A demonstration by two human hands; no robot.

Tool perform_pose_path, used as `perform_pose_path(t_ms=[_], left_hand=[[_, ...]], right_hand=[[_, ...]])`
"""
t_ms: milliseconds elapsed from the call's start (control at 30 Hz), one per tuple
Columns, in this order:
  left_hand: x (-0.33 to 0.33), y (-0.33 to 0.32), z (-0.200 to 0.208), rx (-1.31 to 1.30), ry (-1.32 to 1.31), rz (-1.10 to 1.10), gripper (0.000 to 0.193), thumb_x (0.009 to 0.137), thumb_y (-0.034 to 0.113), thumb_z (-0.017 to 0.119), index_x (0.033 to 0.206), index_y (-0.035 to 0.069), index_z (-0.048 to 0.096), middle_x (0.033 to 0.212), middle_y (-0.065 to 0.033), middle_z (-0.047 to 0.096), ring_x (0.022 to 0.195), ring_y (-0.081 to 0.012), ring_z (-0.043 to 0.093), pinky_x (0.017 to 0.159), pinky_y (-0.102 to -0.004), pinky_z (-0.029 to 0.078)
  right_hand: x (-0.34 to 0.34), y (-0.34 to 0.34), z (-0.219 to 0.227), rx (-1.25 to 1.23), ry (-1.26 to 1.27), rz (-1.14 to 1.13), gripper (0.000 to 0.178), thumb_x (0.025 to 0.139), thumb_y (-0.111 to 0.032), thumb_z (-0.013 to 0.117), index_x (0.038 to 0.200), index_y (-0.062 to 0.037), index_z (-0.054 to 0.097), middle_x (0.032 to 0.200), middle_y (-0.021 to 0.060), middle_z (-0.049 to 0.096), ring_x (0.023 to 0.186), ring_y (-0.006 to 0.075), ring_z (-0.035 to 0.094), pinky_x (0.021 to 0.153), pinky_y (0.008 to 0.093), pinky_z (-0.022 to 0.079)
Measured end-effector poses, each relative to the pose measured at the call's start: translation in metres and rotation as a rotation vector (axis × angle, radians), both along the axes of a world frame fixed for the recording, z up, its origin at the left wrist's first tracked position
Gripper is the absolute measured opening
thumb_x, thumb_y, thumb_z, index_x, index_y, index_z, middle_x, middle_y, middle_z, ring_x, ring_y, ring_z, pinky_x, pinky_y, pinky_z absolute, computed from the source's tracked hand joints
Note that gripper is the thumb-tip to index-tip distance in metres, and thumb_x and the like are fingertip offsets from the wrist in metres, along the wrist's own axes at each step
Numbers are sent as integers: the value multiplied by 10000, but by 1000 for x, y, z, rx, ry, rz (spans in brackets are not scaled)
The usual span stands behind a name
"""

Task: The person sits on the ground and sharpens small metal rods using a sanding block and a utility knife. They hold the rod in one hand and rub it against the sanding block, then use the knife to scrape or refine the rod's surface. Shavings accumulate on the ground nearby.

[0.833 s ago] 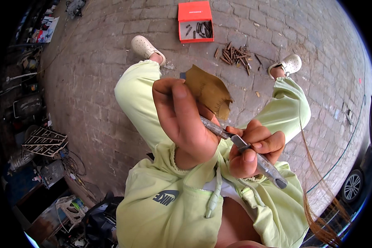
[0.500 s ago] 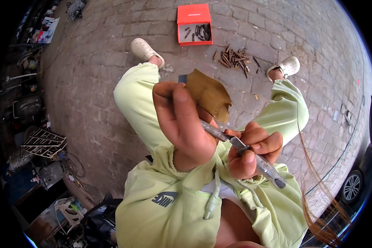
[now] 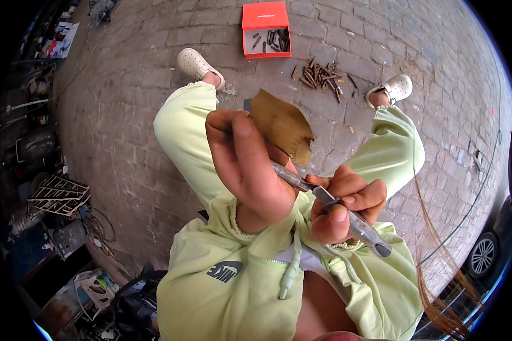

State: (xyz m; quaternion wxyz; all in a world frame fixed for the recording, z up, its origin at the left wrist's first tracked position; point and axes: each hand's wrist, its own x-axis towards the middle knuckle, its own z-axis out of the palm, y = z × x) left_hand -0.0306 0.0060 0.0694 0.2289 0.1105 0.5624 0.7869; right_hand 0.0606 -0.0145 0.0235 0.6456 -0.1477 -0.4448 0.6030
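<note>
Olive-brown sandpaper [image 3: 281,122] and a grey metal rod [image 3: 289,177] sit clamped in the left hand [image 3: 247,167], while the right hand [image 3: 350,202] pinches a bladed metal tool [image 3: 368,232] by the rod's end, seemingly for scraping, which probably calls next for steady, finger-clear strokes.

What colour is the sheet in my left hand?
The sheet is mostly mustard brown; the head view shows it best.

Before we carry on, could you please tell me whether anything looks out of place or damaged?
The brown sheet in the left hand has a ragged lower-right edge. Rusty-looking pieces lie heaped loosely on the paving, outside the open red box holding darker ones.
</note>
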Motion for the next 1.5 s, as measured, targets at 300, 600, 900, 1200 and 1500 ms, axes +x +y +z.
perform_pose_path(t_ms=[300,600,900,1200,1500], left_hand=[[1,-4,-5,44,40,-40,299,937,267,411,1034,-10,471,900,-85,530,647,-110,461,505,-233,411],[-4,-2,-7,56,18,-14,209,934,259,439,920,50,441,664,1,443,473,-47,355,410,-197,280],[-4,-3,-5,69,-28,-111,239,940,266,414,970,30,437,884,-76,517,481,-74,351,415,-213,283],[-1,-4,-3,33,-10,-90,255,938,264,404,977,15,440,1012,-131,563,552,-101,387,438,-230,318],[-2,-9,-9,42,121,-133,315,937,253,393,1068,-31,434,1077,-164,520,604,-103,391,462,-219,353]], right_hand=[[-6,-3,-2,-37,97,-57,257,805,-53,629,905,-40,393,685,126,508,556,130,379,739,509,549],[-1,-1,-3,27,13,12,266,794,-32,632,920,-30,398,676,126,503,555,135,387,769,509,539],[-9,-3,-4,-29,153,-37,246,813,-49,613,913,-23,390,662,122,509,548,132,416,727,470,560],[-2,-3,-4,37,51,-40,259,801,-36,620,927,-27,393,664,119,496,550,135,410,749,494,554],[-7,-4,-2,-4,101,-74,247,799,-23,607,889,-31,377,664,122,492,534,126,377,706,474,572]])
